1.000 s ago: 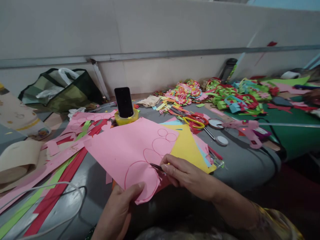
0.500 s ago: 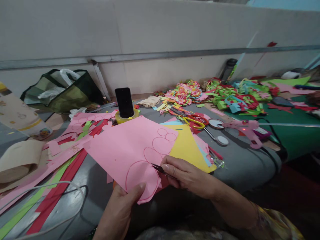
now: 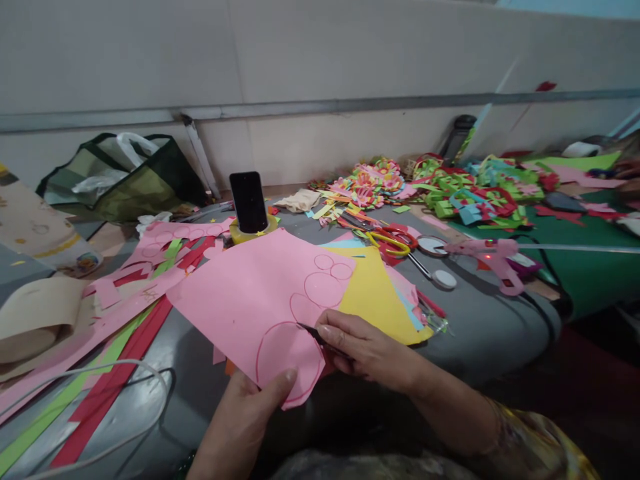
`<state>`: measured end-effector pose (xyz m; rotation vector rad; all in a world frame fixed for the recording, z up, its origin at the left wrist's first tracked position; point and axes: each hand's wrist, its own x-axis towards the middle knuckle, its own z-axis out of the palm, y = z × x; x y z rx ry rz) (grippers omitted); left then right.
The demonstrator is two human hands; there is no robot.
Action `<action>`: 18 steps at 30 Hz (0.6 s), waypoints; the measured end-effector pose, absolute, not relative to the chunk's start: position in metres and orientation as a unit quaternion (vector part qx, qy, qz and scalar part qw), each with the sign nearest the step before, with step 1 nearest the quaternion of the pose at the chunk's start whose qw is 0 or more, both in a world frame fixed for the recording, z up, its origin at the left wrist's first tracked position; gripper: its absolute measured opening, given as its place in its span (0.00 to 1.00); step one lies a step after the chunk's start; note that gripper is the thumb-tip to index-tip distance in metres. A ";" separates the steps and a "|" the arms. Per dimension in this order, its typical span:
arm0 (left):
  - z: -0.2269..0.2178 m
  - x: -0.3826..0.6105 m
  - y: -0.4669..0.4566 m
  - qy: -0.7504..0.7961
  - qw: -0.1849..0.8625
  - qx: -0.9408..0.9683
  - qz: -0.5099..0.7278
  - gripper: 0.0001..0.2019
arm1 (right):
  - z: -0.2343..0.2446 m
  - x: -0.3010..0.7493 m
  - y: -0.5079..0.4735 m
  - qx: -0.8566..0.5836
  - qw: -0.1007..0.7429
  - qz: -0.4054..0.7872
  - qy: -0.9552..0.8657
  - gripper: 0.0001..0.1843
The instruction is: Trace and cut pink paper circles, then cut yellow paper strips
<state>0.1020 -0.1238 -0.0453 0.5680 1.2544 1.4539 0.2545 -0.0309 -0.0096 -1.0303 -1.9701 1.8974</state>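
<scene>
A pink sheet of paper [image 3: 240, 280] with several circles drawn in red spreads out in front of me. My left hand [image 3: 255, 407] grips its lower edge, thumb on top beside the largest circle. My right hand [image 3: 355, 347] is closed around dark-handled scissors [image 3: 311, 331], whose handles are mostly hidden by the fingers. The blades lie at the top of the large circle's outline, in a cut running in from the right. Beneath the sheet, a yellow sheet [image 3: 375, 293] sticks out on the right.
A phone [image 3: 249, 203] stands upright in a tape roll [image 3: 255, 230] behind the sheet. Pink glue gun [image 3: 493, 257] and yellow-and-red scissors [image 3: 393, 241] lie to the right. Paper strips [image 3: 120, 373] and a white cable [image 3: 163, 400] cover the left. Colourful paper flowers [image 3: 373, 183] are heaped behind.
The scissors have moved slightly left and up along the large circle's line, their blades now closer together. The lower part of the pink sheet has shifted a little right with my left hand.
</scene>
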 end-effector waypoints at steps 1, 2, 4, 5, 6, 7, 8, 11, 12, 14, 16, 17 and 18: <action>-0.044 0.102 -0.124 0.521 0.543 0.243 0.613 0.32 | -0.009 0.254 -0.031 -0.348 0.107 0.653 -0.665 0.20; -0.042 0.101 -0.125 0.517 0.545 0.247 0.613 0.30 | -0.008 0.254 -0.032 -0.345 0.105 0.660 -0.659 0.20; -0.039 0.101 -0.126 0.518 0.546 0.254 0.607 0.27 | -0.007 0.252 -0.032 -0.343 0.104 0.671 -0.649 0.20; -0.038 0.101 -0.126 0.521 0.547 0.256 0.603 0.27 | -0.008 0.252 -0.032 -0.344 0.104 0.673 -0.646 0.20; -0.037 0.101 -0.126 0.522 0.550 0.258 0.599 0.26 | -0.008 0.251 -0.032 -0.345 0.104 0.674 -0.645 0.20; -0.037 0.100 -0.126 0.521 0.554 0.259 0.595 0.26 | -0.009 0.250 -0.032 -0.346 0.103 0.673 -0.645 0.21; -0.036 0.100 -0.126 0.519 0.558 0.259 0.593 0.25 | -0.010 0.250 -0.031 -0.348 0.104 0.671 -0.646 0.21; -0.038 0.100 -0.127 0.514 0.568 0.254 0.591 0.25 | -0.012 0.250 -0.030 -0.350 0.106 0.667 -0.649 0.20; -0.039 0.099 -0.127 0.513 0.569 0.253 0.590 0.25 | -0.013 0.250 -0.030 -0.348 0.106 0.665 -0.652 0.20; -0.039 0.097 -0.127 0.522 0.568 0.249 0.586 0.27 | -0.013 0.251 -0.030 -0.342 0.108 0.662 -0.658 0.20; -0.038 0.095 -0.127 0.537 0.561 0.224 0.588 0.29 | -0.014 0.251 -0.030 -0.335 0.112 0.659 -0.664 0.20; -0.037 0.094 -0.126 0.541 0.559 0.207 0.594 0.30 | -0.014 0.251 -0.031 -0.332 0.114 0.658 -0.666 0.20; -0.036 0.093 -0.126 0.539 0.558 0.193 0.601 0.30 | -0.015 0.251 -0.031 -0.328 0.117 0.658 -0.667 0.20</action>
